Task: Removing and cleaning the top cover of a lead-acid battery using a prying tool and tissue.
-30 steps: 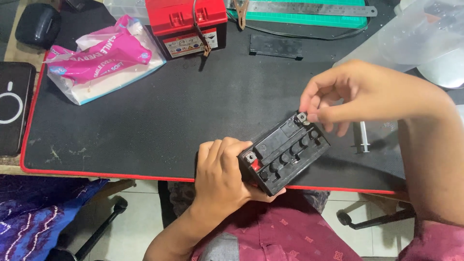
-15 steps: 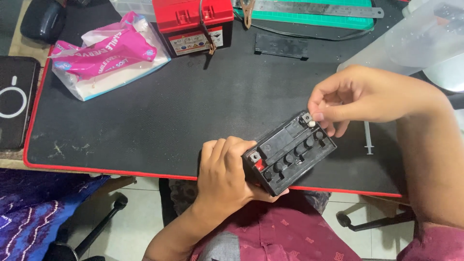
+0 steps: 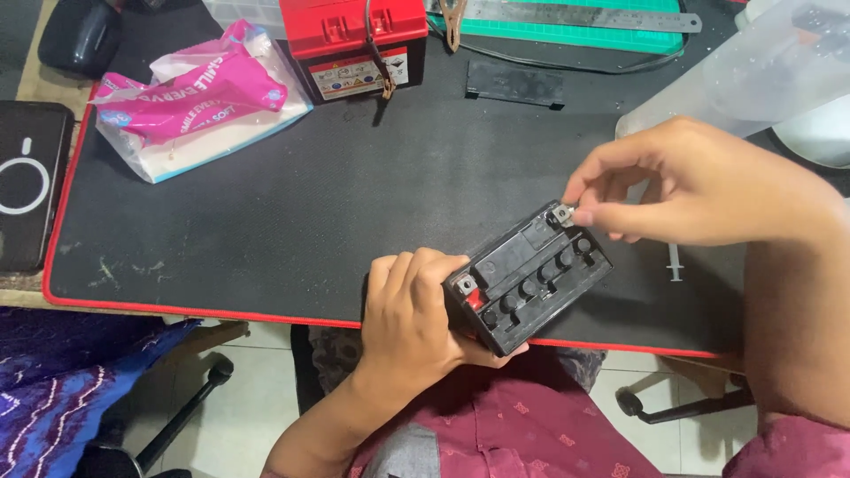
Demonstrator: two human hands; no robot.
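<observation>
At the near edge of the black mat (image 3: 266, 221), the left hand (image 3: 412, 323) clasps the small black battery (image 3: 531, 274) from its 9 o'clock side. The right hand (image 3: 699, 181) pinches the terminal (image 3: 560, 215) at the battery's 1 o'clock corner. Since a second ago, battery and hands sit slightly nearer the edge, grips unchanged. A syringe (image 3: 675, 262) lies at 3 o'clock, now more exposed.

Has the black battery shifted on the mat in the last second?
No clear shift. The black battery lies at the mat's red front edge as before, left hand gripping its near end.
</observation>
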